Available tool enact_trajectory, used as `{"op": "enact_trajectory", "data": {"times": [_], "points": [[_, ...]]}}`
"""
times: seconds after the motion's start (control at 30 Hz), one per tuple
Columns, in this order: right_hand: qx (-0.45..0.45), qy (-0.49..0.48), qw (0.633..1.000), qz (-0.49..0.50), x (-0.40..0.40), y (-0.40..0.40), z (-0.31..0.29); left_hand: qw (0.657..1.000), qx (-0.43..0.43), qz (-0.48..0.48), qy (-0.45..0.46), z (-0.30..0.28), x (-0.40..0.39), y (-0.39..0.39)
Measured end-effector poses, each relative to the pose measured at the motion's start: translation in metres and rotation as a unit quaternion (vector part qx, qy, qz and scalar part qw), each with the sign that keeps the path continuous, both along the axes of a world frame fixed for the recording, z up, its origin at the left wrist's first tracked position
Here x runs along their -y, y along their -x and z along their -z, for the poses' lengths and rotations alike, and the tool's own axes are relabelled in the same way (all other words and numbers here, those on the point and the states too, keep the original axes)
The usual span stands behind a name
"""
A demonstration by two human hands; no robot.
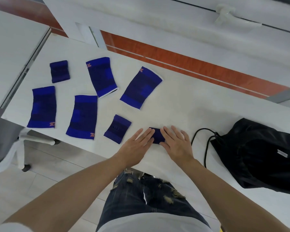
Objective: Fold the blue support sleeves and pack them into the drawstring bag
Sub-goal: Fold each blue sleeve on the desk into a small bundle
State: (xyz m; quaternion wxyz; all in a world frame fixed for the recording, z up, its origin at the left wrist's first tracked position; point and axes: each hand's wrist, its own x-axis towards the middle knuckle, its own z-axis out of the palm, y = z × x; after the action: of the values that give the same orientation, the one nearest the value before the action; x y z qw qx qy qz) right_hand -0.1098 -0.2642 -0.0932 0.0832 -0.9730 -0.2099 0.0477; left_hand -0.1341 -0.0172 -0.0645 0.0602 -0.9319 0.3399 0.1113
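1. The left hand (135, 144) and right hand (177, 144) lie flat, fingers spread, pressing a small folded blue sleeve (156, 135) on the white counter (182, 104).
2. The black drawstring bag (264, 158) lies to the right, near the hands.
3. Six more sleeves lie to the left, four of them unfolded.

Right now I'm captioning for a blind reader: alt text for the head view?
Both hands, left hand and right hand, press a small folded sleeve flat on the white table. Six more blue sleeves lie left; a black drawstring bag sits right.
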Motion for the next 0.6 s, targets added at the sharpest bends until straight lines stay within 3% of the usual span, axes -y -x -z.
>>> {"op": "enact_trajectory", "data": {"times": [0.13, 0.6], "points": [[-0.004, -0.006, 1.000, 0.004, 0.000, 0.003, 0.004, 0.999, -0.018, 0.032, -0.008, 0.000, -0.007, -0.006], [-0.089, 0.001, 0.996, 0.021, -0.003, -0.005, -0.008, 0.997, -0.060, 0.006, -0.050, -0.008, 0.004, -0.002]]}}
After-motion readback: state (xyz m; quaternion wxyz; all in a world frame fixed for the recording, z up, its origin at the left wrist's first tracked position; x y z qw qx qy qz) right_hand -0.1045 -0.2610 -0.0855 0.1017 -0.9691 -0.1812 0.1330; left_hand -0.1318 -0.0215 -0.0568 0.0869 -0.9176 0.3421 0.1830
